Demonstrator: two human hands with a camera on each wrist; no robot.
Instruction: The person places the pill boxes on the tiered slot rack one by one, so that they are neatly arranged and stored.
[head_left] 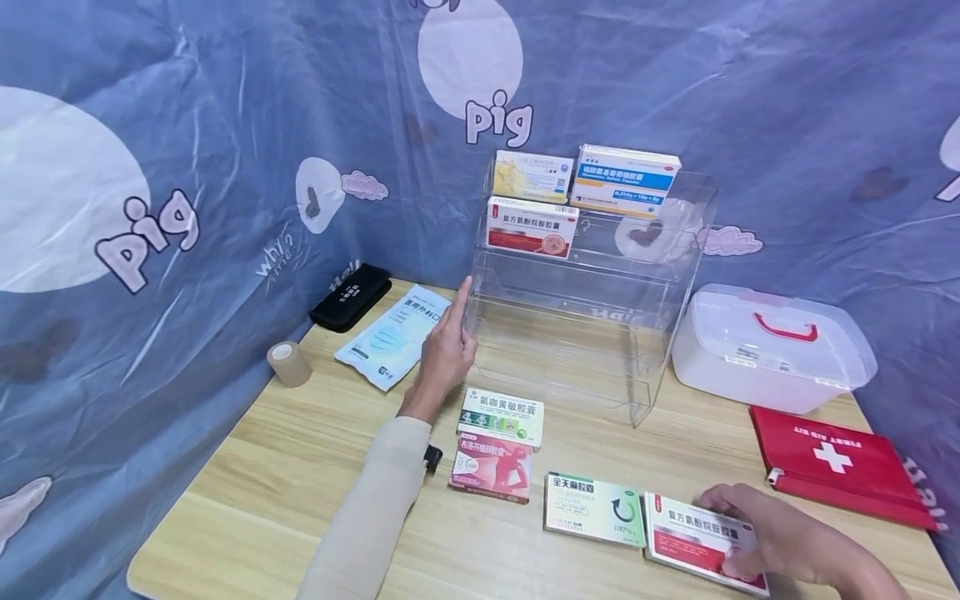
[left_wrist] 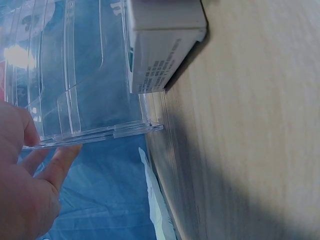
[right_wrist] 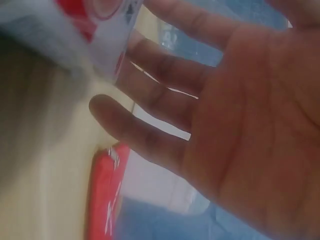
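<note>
A clear tiered display rack (head_left: 570, 333) stands on the table, with several medicine boxes on its upper tiers. My left hand (head_left: 447, 354) pinches its left side panel, thumb on one face and fingers on the other in the left wrist view. At the front right, my right hand (head_left: 780, 533) grips a red-and-white medicine box (head_left: 693, 533), thumb over its printed face and fingers at the far edge. Touching or nearly touching that box is a green-and-white medicine box (head_left: 592, 508). Another green-and-white box (head_left: 501, 417) and a pink-red box (head_left: 491, 468) lie before the rack.
Right of the rack sits a translucent case (head_left: 772, 350) with a red handle, behind a red first aid pouch (head_left: 840, 467). On the left lie a blue-white mask packet (head_left: 393, 333), a black zip case (head_left: 351, 297) and a tan tape roll (head_left: 289, 364). Patterned blue cloth hangs behind.
</note>
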